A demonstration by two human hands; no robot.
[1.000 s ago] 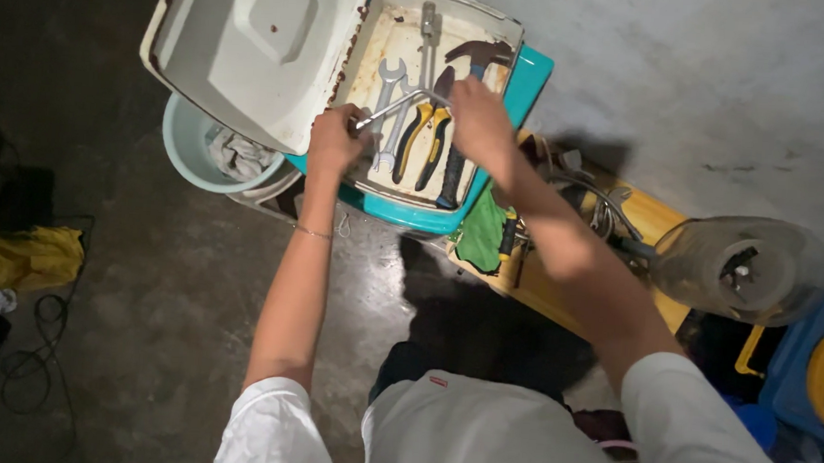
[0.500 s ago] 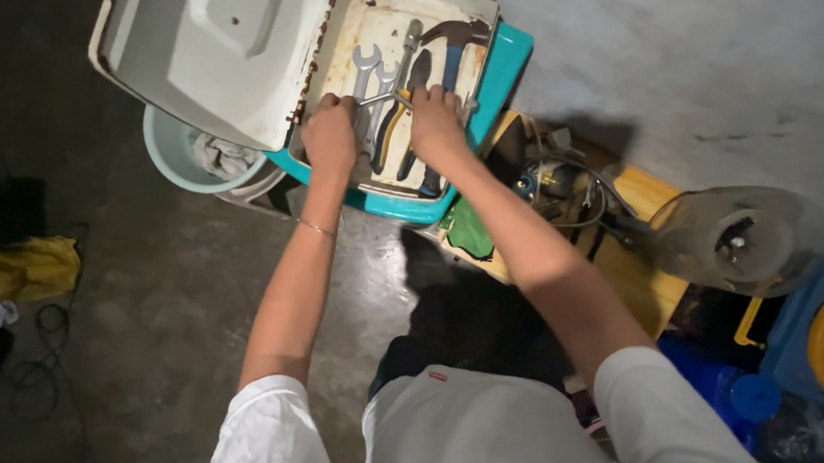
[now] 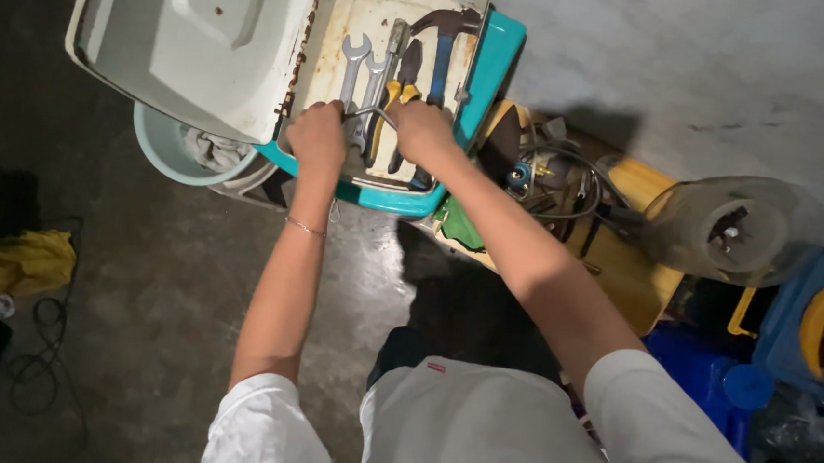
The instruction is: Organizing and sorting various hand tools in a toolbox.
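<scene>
At nine o'clock a yellow cloth [image 3: 13,266] lay on the dark concrete floor [image 3: 158,272], with one black cable [image 3: 36,350] coiled just below it. Toward eleven o'clock the open white lid [image 3: 184,32] of the toolbox, spotted with rust, tilted over one pale round tub [image 3: 162,146] holding a rag [image 3: 207,149]. The left hand [image 3: 318,136] was closed around one end of a thin bent metal rod [image 3: 370,112], and the right hand [image 3: 419,130] was closed on its other end; the rod sat between the hands just above the tools, at twelve o'clock. Under them the white toolbox tray [image 3: 374,11], rust-stained, rested on a teal stool [image 3: 492,58]. In the tray lay two open-ended spanners [image 3: 355,55], one pair of yellow-handled pliers [image 3: 395,90], one hammer [image 3: 445,31] with a blue and black handle, and one further steel tool [image 3: 396,39] whose kind could not be told. One green cloth [image 3: 461,227] hung beside the stool. At two o'clock a yellow worktop [image 3: 627,266] carried tangled cables [image 3: 556,179], and one clear round jar [image 3: 736,230] stood just beside it. Behind ran a grey plastered wall [image 3: 694,68]. At three o'clock were blue containers [image 3: 711,378].
</scene>
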